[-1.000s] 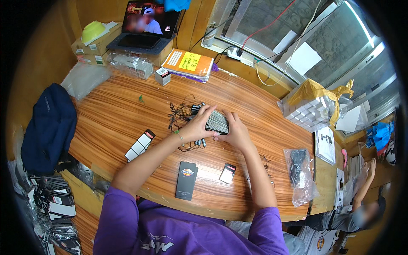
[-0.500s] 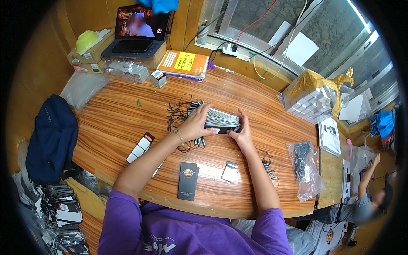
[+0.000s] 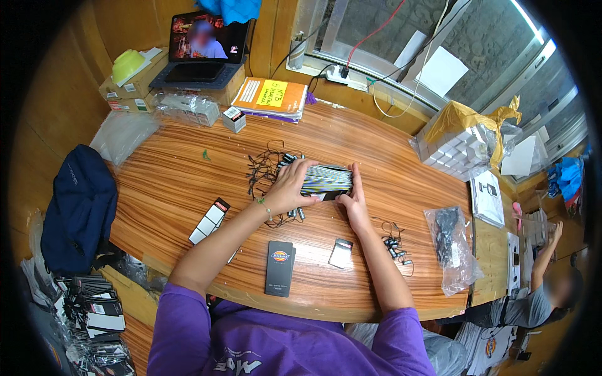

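Observation:
Between my hands stands a thick stack of card hang tags [image 3: 327, 180], edges up, over the middle of the table. My left hand [image 3: 290, 189] grips its left end, thumb along the near side. At the right end my right hand [image 3: 355, 205] presses with upright fingers, its thumb at the near lower edge. A tangle of black hang-tag strings [image 3: 264, 169] lies beside and partly under my left hand. Closer to me are a few dark grey hang tags [image 3: 279, 269] and a small black-and-white card [image 3: 340, 253]. A strip of white labels [image 3: 209, 222] lies by my left forearm.
More strings [image 3: 394, 244] and a clear plastic bag with black contents [image 3: 448, 241] lie right. Wrapped small white boxes [image 3: 456, 150] stand at the far right. Behind are an orange folder [image 3: 269, 95] and a tablet [image 3: 208, 41]. Another person's arm [image 3: 544, 257] shows far right.
My right fingers have straightened against the stack's right end, and its cards look more even and closely packed. The whole view has shifted slightly.

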`<state>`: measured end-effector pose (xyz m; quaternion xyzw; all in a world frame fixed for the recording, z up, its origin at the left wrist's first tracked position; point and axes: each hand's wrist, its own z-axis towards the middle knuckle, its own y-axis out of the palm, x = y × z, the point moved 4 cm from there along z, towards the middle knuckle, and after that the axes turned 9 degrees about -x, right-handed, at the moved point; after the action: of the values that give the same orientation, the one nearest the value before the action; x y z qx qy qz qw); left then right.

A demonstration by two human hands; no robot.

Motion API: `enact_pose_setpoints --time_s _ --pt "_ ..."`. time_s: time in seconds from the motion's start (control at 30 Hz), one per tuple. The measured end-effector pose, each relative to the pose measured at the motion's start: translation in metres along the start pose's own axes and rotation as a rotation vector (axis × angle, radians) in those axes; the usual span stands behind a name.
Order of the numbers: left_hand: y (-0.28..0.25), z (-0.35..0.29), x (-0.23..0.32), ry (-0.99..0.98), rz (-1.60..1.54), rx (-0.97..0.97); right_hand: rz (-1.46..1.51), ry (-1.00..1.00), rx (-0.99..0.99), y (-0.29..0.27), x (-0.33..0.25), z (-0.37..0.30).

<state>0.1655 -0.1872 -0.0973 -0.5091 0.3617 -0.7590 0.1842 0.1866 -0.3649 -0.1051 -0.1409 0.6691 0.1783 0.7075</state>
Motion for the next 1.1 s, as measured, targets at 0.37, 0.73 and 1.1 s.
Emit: enact_pose_setpoints --time_s 0.37,0.73,1.1 --pt "-0.002 -0.001 0.002 0.05 -0.029 0.031 -1.426 -0.395 -0.252 0.036 -0.053 -0.012" --pt "0.0 -0.001 -0.002 0.008 -0.054 -0.001 -1.311 -0.322 -0.314 0.041 -0.063 0.009" --pt "-0.021 0.002 -0.011 0.03 -0.127 -0.196 -1.349 -0.159 -0.443 0.04 -0.044 0.026"
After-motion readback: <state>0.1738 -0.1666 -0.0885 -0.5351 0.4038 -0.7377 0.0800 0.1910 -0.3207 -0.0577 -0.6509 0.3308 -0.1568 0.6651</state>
